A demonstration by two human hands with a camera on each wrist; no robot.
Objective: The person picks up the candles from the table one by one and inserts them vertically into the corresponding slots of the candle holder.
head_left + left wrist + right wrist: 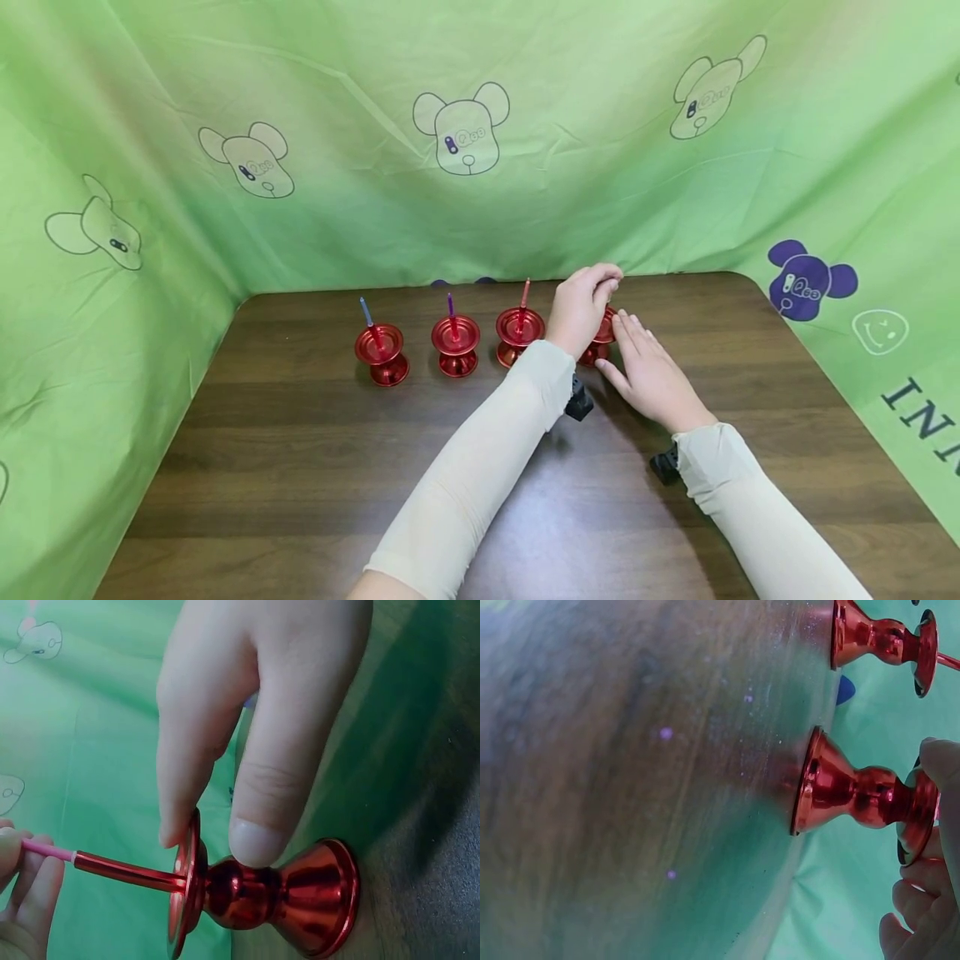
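Note:
At the right end of a row stands a shiny red candle holder (602, 331), upright, with a tube rising from its plate (180, 915). My left hand (583, 307) is above it and pinches a thin pink candle (45, 849) between thumb and fingers. The candle's lower end meets the top of the red tube (131, 871). Beside the holder, my right hand (654, 379) has its fingers straight; its thumb (259, 840) lies against the stem and a fingertip (176, 831) is right at the plate's rim.
To the left stand matching red holders with a blue candle (366, 311), a purple candle (451, 306) and a red candle (526, 293). The wooden table (285, 467) backs onto a green printed cloth (360, 208), which also hangs at both sides.

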